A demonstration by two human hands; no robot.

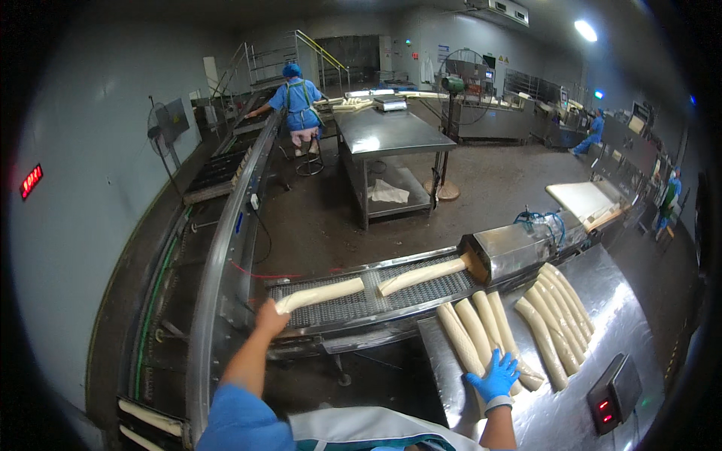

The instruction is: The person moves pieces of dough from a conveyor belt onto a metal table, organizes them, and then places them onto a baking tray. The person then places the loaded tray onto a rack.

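Observation:
A long pale dough log (323,294) lies along the mesh conveyor, and my left hand (271,319), bare, closes on its left end; the fingertips are partly hidden. Behind it on the belt is a second dough log (423,276), its right end near the metal housing. My right hand (494,378), in a blue glove, rests with fingers spread over the lower part of a group of dough logs (471,331) on the steel table (618,301). To the right of that group, more dough logs (553,319) lie side by side, apart from my hand.
A scale display with red digits (608,404) stands at the table's right. The mesh conveyor (395,301) runs from a steel housing (519,244) toward a long line with trays (154,417) on the left. A co-worker in blue (299,105) sits beyond, near another steel table (391,131).

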